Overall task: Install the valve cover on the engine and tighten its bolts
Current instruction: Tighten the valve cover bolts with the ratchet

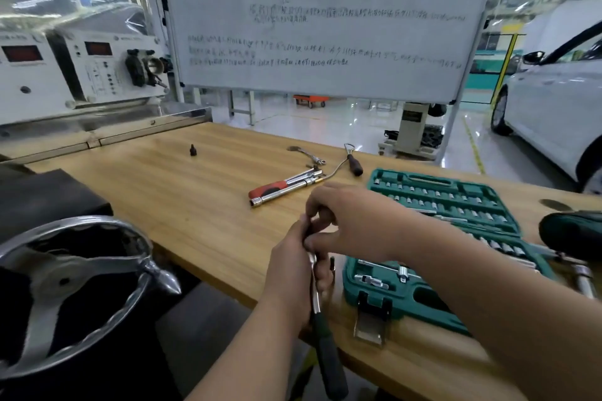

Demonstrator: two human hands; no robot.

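My left hand (293, 273) grips a ratchet wrench (321, 329) with a chrome neck and a black handle that points down toward me, over the front edge of the wooden workbench (182, 198). My right hand (355, 221) sits over the wrench's head, fingers curled and pinching at its top; the head itself is hidden under the fingers. No engine or valve cover is recognisable in view.
An open green socket set case (439, 238) lies to the right of my hands. A red-handled torque wrench (280, 189), a small spanner (308, 155), a hooked pick tool (353, 163) and a small black bit (193, 150) lie farther back. A chrome handwheel (65, 286) stands at left.
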